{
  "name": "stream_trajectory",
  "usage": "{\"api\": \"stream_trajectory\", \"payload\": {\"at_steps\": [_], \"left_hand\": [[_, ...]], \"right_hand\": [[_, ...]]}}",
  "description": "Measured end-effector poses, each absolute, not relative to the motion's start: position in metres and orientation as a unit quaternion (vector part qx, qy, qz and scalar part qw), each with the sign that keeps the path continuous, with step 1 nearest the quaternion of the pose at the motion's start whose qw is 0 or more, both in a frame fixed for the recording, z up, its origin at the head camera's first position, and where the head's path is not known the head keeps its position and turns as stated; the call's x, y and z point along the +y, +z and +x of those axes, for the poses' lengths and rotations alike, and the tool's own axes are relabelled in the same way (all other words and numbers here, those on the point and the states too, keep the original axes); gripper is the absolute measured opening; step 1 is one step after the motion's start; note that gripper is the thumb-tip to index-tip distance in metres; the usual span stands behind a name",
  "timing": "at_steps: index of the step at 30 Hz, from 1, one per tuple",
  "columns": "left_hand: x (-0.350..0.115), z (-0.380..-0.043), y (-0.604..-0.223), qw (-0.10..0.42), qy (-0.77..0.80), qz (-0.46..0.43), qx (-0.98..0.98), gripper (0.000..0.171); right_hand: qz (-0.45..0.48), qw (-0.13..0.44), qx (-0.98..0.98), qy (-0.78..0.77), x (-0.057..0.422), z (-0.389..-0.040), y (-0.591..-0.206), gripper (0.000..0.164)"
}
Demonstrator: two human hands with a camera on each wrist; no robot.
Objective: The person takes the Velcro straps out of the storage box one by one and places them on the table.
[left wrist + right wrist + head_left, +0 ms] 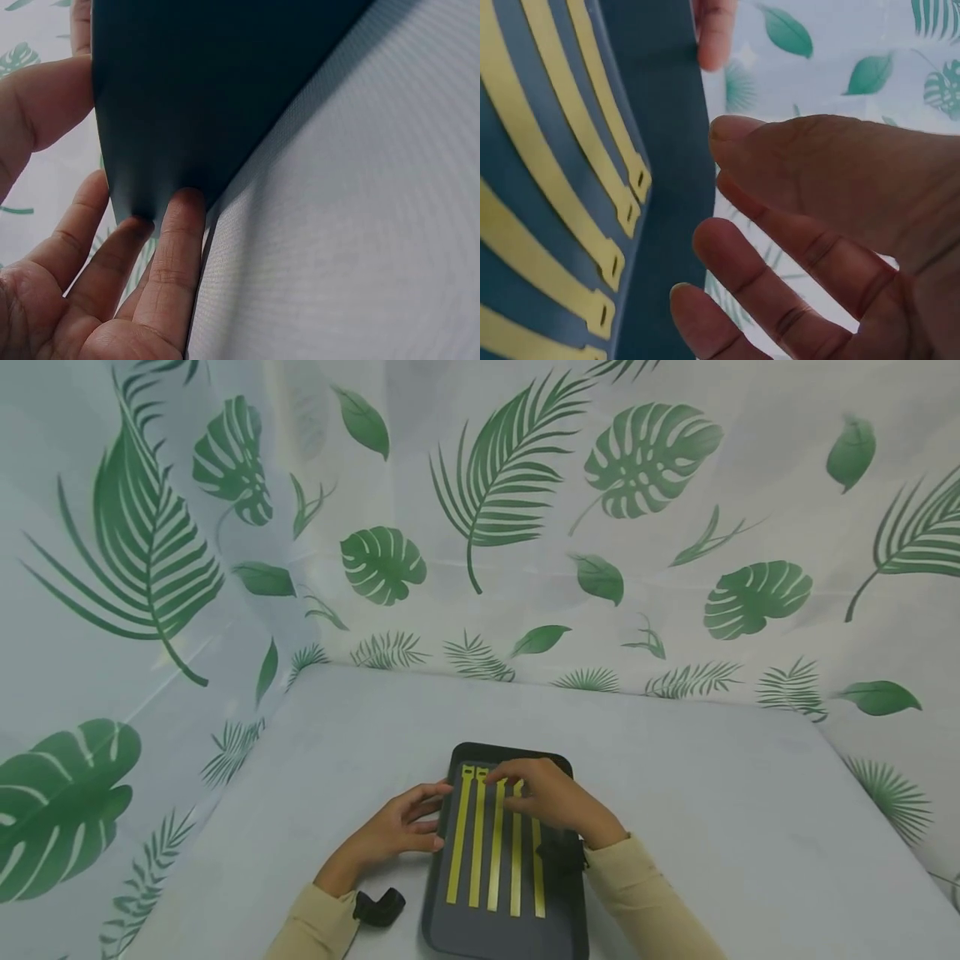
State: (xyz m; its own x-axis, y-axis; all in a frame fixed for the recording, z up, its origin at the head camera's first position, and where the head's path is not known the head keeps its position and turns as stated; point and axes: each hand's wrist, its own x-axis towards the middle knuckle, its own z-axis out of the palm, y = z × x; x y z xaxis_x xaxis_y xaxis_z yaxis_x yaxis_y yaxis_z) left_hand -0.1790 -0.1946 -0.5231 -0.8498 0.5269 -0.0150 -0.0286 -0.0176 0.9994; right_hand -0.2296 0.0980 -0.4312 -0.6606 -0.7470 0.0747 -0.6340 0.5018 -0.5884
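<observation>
Several yellow straps with slotted heads, which look like cable ties, lie side by side lengthwise in a dark grey tray (468,935). One yellow strap (496,852) runs down the middle of the row. My left hand (393,827) is at the tray's left side, its spread fingertips against the outer wall (202,82) in the left wrist view. Above the far end of the straps is my right hand (551,793), fingers loosely bent and nothing between them. It covers the heads of the straps on the right. The right wrist view shows the slotted strap heads (609,262) along the tray's far wall.
The tray stands on a white-covered table (360,727). A leaf-printed white curtain (525,602) rises behind the table and along both sides. Black wrist devices (379,907) sit at both sleeves, the right one overlapping the tray's right edge.
</observation>
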Motion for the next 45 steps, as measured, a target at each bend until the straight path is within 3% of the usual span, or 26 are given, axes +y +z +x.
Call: {"api": "stream_trajectory", "payload": {"at_steps": [11,29,45], "left_hand": [[-0.196,-0.18,-0.522,0.201,0.689,0.192,0.669,0.077],[-0.196,-0.181,-0.523,0.199,0.693,0.201,0.663,0.077],[-0.196,-0.181,-0.526,0.213,0.708,0.206,0.641,0.079]], "right_hand": [[-0.398,0.172,0.835,-0.34,0.078,-0.241,-0.441,0.031],[-0.413,0.251,0.806,-0.342,0.055,-0.264,-0.462,0.023],[-0.416,0.229,0.819,-0.322,0.04,-0.271,-0.472,0.024]]}}
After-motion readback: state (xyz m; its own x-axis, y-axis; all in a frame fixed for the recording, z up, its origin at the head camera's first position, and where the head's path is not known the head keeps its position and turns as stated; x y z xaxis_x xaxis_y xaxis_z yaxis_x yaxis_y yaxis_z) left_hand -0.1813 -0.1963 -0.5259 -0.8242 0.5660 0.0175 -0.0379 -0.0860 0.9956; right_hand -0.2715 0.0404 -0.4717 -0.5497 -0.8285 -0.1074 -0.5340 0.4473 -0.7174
